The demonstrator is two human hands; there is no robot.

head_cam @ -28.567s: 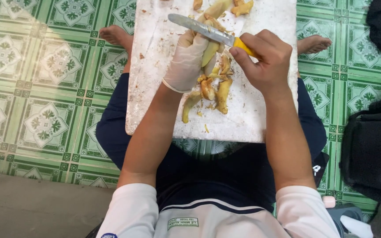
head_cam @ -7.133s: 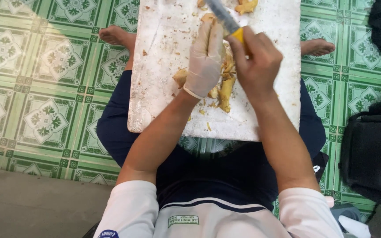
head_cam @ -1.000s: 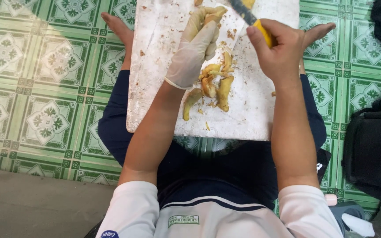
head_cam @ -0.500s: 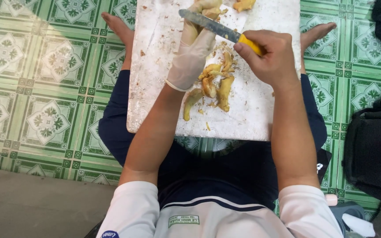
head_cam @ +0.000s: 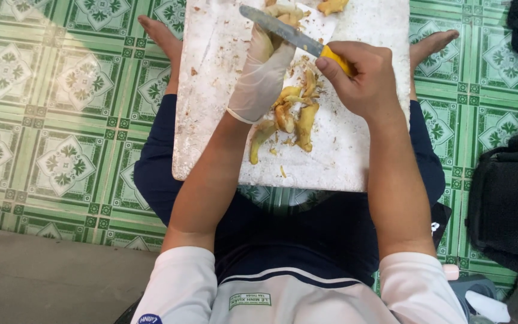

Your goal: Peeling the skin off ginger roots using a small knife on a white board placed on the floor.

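White board (head_cam: pixel 355 150) on lap — green tile floor (head_cam: pixel 61 120).

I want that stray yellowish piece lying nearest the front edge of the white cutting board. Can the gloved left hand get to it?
Probably yes. The gloved left hand holds pieces farther up the white cutting board, while the curved yellowish piece lies bare beside its wrist; pulling back would reach it.

White short-sleeved shirt with navy trim, navy trousers, bare feet, thin translucent glove on left grip (head_cam: pixel 262 75).
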